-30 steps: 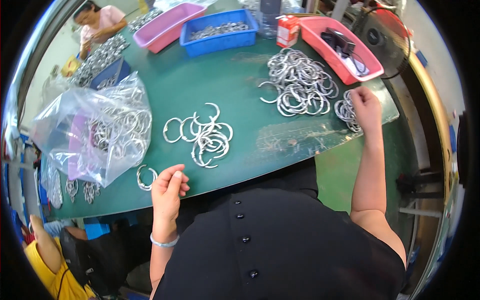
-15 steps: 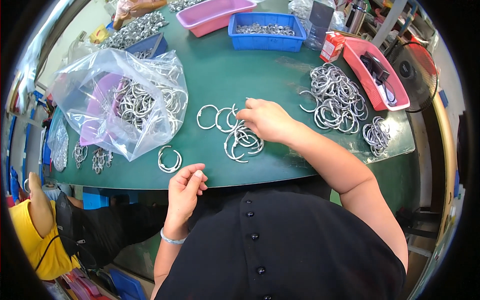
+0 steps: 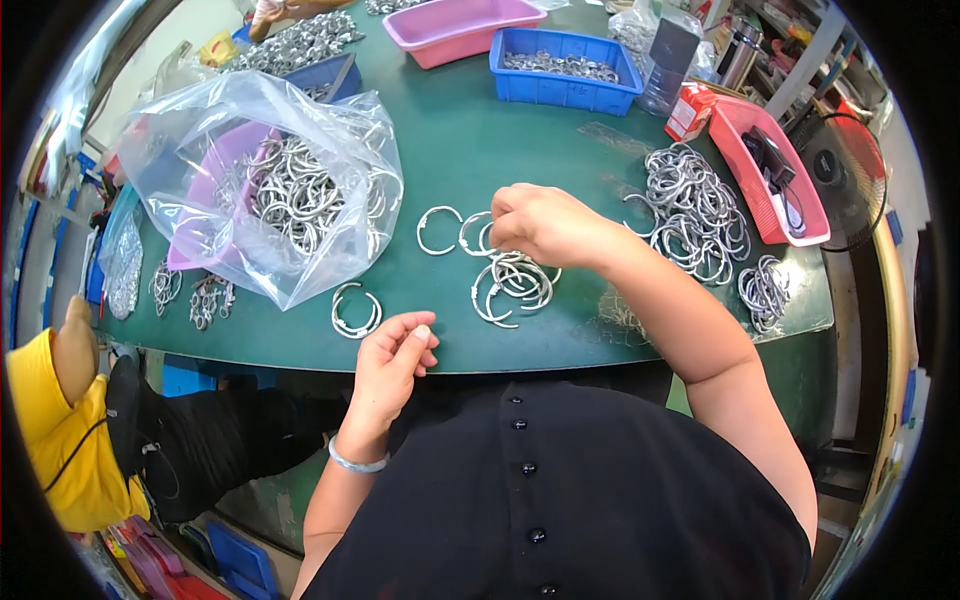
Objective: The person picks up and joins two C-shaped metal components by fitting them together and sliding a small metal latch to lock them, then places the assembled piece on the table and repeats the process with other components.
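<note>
My right hand (image 3: 548, 228) is over the middle of the table, fingers pinched down on a silvery metal ring (image 3: 487, 240), partly hidden by the fingertips. Just below it lies a small heap of open hinged rings (image 3: 515, 283). To its left a single ring (image 3: 438, 231) lies flat beside the ones at my fingers. By the near edge my left hand (image 3: 396, 355) is loosely closed, thumb against curled fingers, with nothing visible in it. A pair of overlapping rings (image 3: 356, 311) rests at its upper left.
A clear plastic bag (image 3: 330, 120) around a purple tub (image 3: 205, 190) holds many rings at left. Right are a large ring pile (image 3: 695, 215), a smaller bundle (image 3: 764, 294) and a pink basket (image 3: 770, 170). A blue bin (image 3: 565, 90) stands behind. A person in yellow (image 3: 60, 440) sits left.
The whole view has shifted, so the table's things appear a little farther right. My right hand stays at the rings, its fingers drawn closer together. My left hand keeps nearly the same pose.
</note>
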Motion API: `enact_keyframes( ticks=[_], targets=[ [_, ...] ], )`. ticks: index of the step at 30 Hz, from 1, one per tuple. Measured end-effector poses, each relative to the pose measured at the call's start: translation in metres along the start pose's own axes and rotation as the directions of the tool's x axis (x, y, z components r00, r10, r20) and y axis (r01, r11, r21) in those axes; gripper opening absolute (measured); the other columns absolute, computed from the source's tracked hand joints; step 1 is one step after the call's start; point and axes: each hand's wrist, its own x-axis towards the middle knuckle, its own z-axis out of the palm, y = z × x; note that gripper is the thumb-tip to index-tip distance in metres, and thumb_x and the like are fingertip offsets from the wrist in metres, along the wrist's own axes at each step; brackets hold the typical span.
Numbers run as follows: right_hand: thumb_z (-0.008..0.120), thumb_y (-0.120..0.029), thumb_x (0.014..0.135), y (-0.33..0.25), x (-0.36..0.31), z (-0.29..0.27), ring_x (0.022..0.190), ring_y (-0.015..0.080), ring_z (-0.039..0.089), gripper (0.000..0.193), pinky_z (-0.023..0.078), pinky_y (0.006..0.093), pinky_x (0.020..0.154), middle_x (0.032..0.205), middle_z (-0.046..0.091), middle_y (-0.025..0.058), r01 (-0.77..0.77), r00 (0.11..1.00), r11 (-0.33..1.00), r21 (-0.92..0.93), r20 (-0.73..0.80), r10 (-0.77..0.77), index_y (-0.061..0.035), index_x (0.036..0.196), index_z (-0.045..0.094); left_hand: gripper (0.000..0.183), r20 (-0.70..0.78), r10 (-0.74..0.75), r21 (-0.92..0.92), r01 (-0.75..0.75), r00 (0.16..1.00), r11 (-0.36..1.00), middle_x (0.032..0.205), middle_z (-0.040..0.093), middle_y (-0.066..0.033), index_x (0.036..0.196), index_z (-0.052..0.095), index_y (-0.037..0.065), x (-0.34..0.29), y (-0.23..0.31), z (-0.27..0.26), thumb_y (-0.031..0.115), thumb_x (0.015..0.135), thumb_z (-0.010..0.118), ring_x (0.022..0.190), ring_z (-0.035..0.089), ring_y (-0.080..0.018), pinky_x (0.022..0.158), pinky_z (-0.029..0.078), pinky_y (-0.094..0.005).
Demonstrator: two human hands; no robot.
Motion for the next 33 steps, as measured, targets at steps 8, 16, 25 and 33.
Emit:
enact_keyframes(
  ticks=[8,16,25,33],
  targets=[
    [0.060,-0.005,0.064,-0.057,-0.012,-0.026,0.080,0.0258,0.054,0.013,0.045,0.0350,0.064,0.089,0.054,0.0086,0.304,0.949,0.942,0.143,0.046,-0.313,-0.0086,0.077,0.060,0.026,0.171,-0.068,-0.392,0.132,0.983,0.910,0.075,0.058,-0.0043,0.102,0.054,0.000,0.018,0.020,0.004,0.019,0.089,0.045,0.057,0.052,-0.0076,0.048,0.040,-0.0174],
    [0.060,-0.004,0.071,-0.044,-0.033,-0.013,0.078,0.0258,0.058,0.018,0.046,0.0339,0.067,0.087,0.057,0.0095,0.156,0.987,0.923,0.353,-0.025,-0.158,-0.0053,0.089,0.059,0.014,0.102,0.011,-0.323,0.022,0.995,0.946,0.075,0.058,-0.0054,0.094,0.055,0.001,0.006,0.027,0.020,0.010,0.085,0.049,0.059,0.055,-0.0086,0.050,0.043,-0.0182],
    [0.053,-0.001,0.081,-0.050,-0.041,0.005,0.069,0.0102,0.057,0.026,0.046,0.0225,0.060,0.081,0.060,0.0047,-0.239,0.945,0.263,0.935,0.162,0.283,-0.0016,0.107,0.054,0.011,0.010,0.113,-0.334,-0.103,0.994,0.937,0.078,0.059,-0.0071,0.092,0.054,0.002,0.002,0.027,0.028,0.009,0.086,0.048,0.062,0.056,-0.0112,0.055,0.045,-0.0216],
    [0.054,-0.004,0.081,-0.051,-0.037,0.009,0.065,0.0125,0.058,0.028,0.046,0.0230,0.055,0.080,0.060,0.0094,-0.259,0.870,-0.038,0.965,0.250,0.425,0.0012,0.107,0.048,0.011,0.029,0.042,-0.384,-0.028,0.999,0.923,0.079,0.058,-0.0071,0.092,0.054,0.002,0.004,0.031,0.025,0.010,0.086,0.048,0.062,0.055,-0.0110,0.054,0.043,-0.0210]
  ],
)
